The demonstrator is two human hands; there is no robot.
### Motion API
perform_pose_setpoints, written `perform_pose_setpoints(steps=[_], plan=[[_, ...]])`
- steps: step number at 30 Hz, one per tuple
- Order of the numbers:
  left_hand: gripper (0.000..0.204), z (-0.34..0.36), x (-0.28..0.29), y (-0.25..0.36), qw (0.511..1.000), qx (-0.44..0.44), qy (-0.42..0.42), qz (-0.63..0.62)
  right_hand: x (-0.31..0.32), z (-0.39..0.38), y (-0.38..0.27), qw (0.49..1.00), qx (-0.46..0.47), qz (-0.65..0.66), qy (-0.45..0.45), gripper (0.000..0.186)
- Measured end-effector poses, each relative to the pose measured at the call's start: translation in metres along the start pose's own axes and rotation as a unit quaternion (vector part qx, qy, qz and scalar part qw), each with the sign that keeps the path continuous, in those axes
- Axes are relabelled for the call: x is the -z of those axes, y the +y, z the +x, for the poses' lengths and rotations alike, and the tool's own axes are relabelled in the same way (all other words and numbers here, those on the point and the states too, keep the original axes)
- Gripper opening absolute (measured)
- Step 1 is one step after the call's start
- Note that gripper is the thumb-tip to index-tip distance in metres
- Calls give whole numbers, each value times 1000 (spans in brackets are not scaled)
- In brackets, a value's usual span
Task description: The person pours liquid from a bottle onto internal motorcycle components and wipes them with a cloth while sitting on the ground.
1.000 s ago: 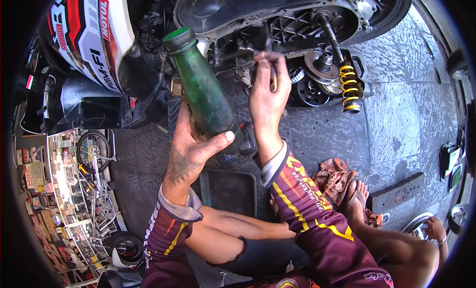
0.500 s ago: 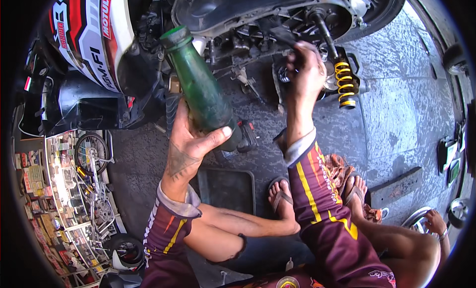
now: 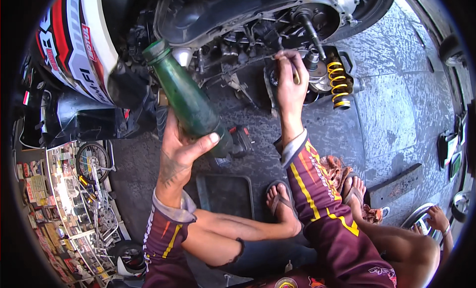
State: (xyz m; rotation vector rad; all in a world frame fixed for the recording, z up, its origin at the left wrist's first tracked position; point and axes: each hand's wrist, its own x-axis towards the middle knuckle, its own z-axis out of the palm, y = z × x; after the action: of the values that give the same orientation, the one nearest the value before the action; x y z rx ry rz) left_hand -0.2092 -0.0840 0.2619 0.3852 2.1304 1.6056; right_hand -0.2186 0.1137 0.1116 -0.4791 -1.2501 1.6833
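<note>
My left hand [image 3: 176, 149] grips the lower part of a dirty green bottle [image 3: 186, 99], tilted with its top toward the back left. Higher and to the right, my right hand [image 3: 292, 77] pinches a thin tool [image 3: 297, 78] with a light handle, perhaps a brush; its tip is hard to make out. That hand is beside the open, greasy engine casing [image 3: 218, 18] of a motor scooter. Just right of it are a round metal part [image 3: 317, 70] and a yellow coil-spring shock [image 3: 337, 80].
A red, white and black body panel [image 3: 74, 50] is at upper left. Below lie a black tray [image 3: 223, 181], a dark bar [image 3: 394, 186], a red rag [image 3: 334, 164] and a dark tool [image 3: 240, 139]. Another person's hand [image 3: 436, 218] touches a rim at lower right. Shelves [image 3: 49, 199] fill the left edge.
My right hand moved rightward and up, then back slightly left and down. The bottle and my left hand have shifted a little leftward in the picture.
</note>
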Motion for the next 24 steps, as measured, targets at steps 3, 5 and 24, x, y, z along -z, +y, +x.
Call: perform_pose_setpoints(steps=[3, 5, 24], plan=[[68, -4, 5, -1, 1000, 3, 9, 2, 1, -5, -9, 992, 18, -64, 104, 13], [68, 2, 3, 1, 1000, -3, 5, 5, 5, 9, -4, 994, -5, 19, 110, 13], [65, -5, 3, 1, 1000, 8, -1, 10, -30, -9, 6, 989, -6, 17, 149, 12]])
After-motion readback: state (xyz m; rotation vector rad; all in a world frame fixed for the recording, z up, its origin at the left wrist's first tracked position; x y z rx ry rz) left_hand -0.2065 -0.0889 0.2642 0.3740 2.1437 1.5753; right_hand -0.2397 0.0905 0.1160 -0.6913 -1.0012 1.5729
